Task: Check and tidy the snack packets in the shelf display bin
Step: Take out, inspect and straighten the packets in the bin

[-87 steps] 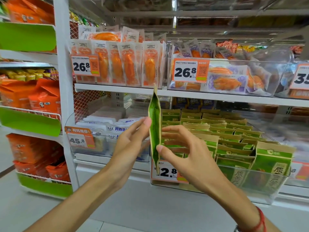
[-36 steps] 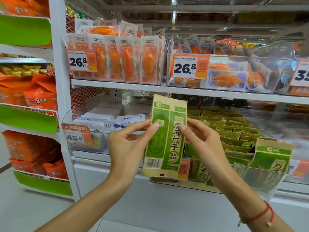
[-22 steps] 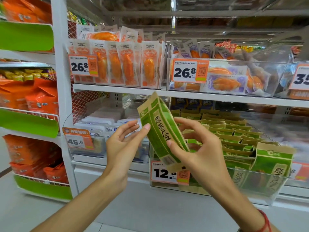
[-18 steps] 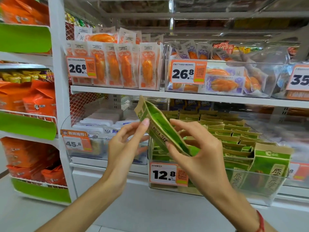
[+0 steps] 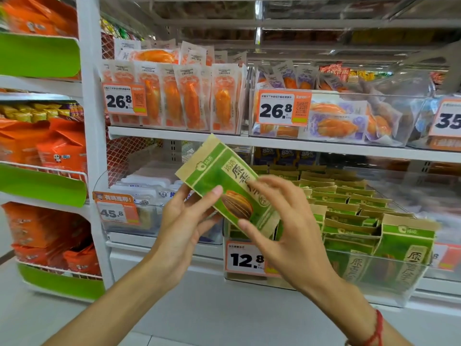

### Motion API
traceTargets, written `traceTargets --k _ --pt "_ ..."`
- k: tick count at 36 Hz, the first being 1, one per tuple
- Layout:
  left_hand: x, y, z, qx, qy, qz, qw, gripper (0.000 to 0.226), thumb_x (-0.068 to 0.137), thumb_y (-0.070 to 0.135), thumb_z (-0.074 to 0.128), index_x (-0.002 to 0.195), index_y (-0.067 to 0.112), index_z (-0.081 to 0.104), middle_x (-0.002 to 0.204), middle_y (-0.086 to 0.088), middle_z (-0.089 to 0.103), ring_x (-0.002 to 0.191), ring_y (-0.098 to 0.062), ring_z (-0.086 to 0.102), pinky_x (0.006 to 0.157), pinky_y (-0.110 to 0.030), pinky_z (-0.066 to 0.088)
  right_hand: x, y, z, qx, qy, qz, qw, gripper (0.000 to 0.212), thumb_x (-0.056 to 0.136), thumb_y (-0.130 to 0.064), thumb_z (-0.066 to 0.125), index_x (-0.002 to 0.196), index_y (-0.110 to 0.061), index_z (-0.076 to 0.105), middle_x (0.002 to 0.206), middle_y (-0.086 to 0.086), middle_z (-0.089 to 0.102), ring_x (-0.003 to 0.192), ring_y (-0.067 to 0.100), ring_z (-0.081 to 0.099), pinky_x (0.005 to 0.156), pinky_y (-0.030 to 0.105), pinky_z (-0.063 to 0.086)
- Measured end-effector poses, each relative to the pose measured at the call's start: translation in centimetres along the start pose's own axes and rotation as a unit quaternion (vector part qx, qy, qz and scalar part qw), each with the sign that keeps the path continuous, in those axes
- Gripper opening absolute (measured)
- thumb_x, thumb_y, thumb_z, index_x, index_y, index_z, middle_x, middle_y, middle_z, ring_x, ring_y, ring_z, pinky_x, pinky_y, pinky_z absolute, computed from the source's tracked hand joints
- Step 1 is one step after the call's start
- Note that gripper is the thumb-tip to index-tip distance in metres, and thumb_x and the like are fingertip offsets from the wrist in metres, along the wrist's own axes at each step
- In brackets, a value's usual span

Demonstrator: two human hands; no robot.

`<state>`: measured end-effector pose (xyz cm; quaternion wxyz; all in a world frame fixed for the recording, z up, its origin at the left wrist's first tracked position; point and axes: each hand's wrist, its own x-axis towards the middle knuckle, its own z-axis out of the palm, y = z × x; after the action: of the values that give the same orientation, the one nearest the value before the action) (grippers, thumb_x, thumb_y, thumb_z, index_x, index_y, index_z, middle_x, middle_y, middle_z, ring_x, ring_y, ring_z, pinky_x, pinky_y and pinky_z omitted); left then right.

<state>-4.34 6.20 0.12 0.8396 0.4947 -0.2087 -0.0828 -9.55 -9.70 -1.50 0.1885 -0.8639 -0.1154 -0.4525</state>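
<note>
A green and tan snack packet (image 5: 219, 181) with a sunflower seed picture is held tilted in front of the shelf, its front face toward me. My left hand (image 5: 185, 221) supports it from below and the left, thumb on its face. My right hand (image 5: 287, 226) pinches its lower right edge, fingers partly spread over the front. Behind and to the right stands the clear display bin (image 5: 389, 283), filled with several rows of the same green packets (image 5: 349, 208). A 12.8 price tag (image 5: 245, 258) hangs on the bin's front left.
A clear bin with white packets (image 5: 147, 196) and a 45.8 tag sits to the left. The shelf above (image 5: 274, 143) carries orange packets with 26.8 tags. A white upright post (image 5: 92, 136) separates a rack of orange bags (image 5: 59, 151) at the far left.
The packet has been turned in both hands from edge-on, to its back, and now to its front face with the seed picture. It sits slightly lower and tilted to the left.
</note>
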Motion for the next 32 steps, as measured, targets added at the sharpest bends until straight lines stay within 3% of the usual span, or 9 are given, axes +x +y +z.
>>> traceTargets --k 5,9,15,18,20,23,25,27,32 --pt "0.0 -0.3 -0.6 0.087 -0.068 0.062 0.992 0.040 0.074 0.015 0.077 0.113 0.015 0.066 0.113 -0.004 0.072 0.111 -0.018 0.066 0.090 -0.027 0.055 0.0 1.0 -0.5 0.110 -0.012 0.100 0.989 0.064 0.083 -0.040 0.066 0.141 -0.035 0.039 0.134 -0.022 0.047 0.126 -0.006 0.041 0.102 0.020 0.038" --pt "0.1 -0.4 -1.2 0.123 -0.094 0.081 0.985 0.050 0.064 0.021 0.082 0.111 0.010 0.069 0.106 -0.007 0.074 0.103 -0.019 0.068 0.084 -0.020 0.052 -0.2 0.9 -0.7 0.092 0.028 0.055 0.994 0.044 0.080 -0.043 0.061 0.122 -0.030 0.056 0.114 -0.017 0.063 0.110 0.006 0.058 0.090 0.043 0.052" --pt "0.4 -0.4 -1.4 0.088 -0.109 0.099 0.985 0.047 0.061 0.000 0.077 0.108 0.003 0.071 0.109 -0.008 0.074 0.104 -0.021 0.069 0.079 -0.019 0.054 -0.6 0.7 -1.0 0.080 0.073 -0.006 0.994 0.040 0.084 -0.031 0.063 0.124 -0.027 0.055 0.114 -0.010 0.063 0.109 0.014 0.059 0.088 0.046 0.051" --pt "0.2 -0.2 -1.2 0.072 -0.114 0.137 0.981 0.037 0.052 0.031 0.092 0.085 0.022 0.080 0.104 0.001 0.075 0.105 -0.017 0.069 0.077 -0.020 0.055 -0.5 0.4 -1.4 0.065 0.105 -0.045 0.991 0.041 0.085 -0.022 0.063 0.125 -0.024 0.056 0.114 -0.006 0.061 0.108 0.013 0.056 0.086 0.045 0.050" --pt "0.0 0.0 -0.9 0.051 -0.118 0.155 0.979 0.011 0.064 0.026 0.084 0.074 0.027 0.080 0.101 0.005 0.075 0.101 -0.012 0.070 0.075 -0.020 0.056 -0.4 0.2 -1.6 0.039 0.128 -0.072 0.988 0.040 0.084 -0.019 0.063 0.123 -0.024 0.057 0.114 -0.003 0.059 0.109 0.012 0.053 0.088 0.043 0.049" --pt "0.0 -0.4 -1.0 0.034 -0.106 0.143 0.984 0.022 0.071 0.010 0.064 0.066 0.026 0.079 0.100 0.008 0.075 0.095 -0.010 0.071 0.067 -0.023 0.058 -0.4 0.4 -1.7 0.020 0.153 -0.077 0.985 0.036 0.083 -0.019 0.065 0.117 -0.025 0.058 0.116 0.001 0.058 0.113 0.015 0.051 0.092 0.049 0.047" --pt "0.1 -0.6 -0.9 0.051 -0.121 0.167 0.977 0.008 0.066 0.029 0.077 0.073 0.027 0.080 0.105 0.008 0.074 0.101 -0.012 0.069 0.071 -0.028 0.060 -0.4 0.7 -1.7 0.022 0.156 -0.060 0.986 0.035 0.082 -0.020 0.065 0.116 -0.026 0.059 0.116 0.001 0.059 0.113 0.016 0.051 0.091 0.051 0.047" --pt "0.3 -0.9 -1.0 0.091 -0.124 0.192 0.969 0.033 0.056 0.045 0.087 0.084 0.029 0.080 0.110 0.007 0.072 0.109 -0.014 0.066 0.080 -0.032 0.059 -0.4 1.1 -1.6 0.032 0.150 -0.042 0.987 0.035 0.082 -0.021 0.064 0.116 -0.028 0.060 0.115 -0.002 0.059 0.111 0.015 0.053 0.087 0.049 0.049" --pt "1.1 -1.0 -1.9 0.298 -0.090 0.328 0.892 0.042 0.075 0.015 0.077 0.114 0.025 0.066 0.118 0.012 0.067 0.114 -0.008 0.062 0.096 -0.019 0.048 -0.5 1.5 -1.2 0.055 0.111 0.000 0.992 0.037 0.086 -0.028 0.060 0.123 -0.031 0.060 0.113 -0.010 0.059 0.108 0.011 0.056 0.085 0.046 0.051"
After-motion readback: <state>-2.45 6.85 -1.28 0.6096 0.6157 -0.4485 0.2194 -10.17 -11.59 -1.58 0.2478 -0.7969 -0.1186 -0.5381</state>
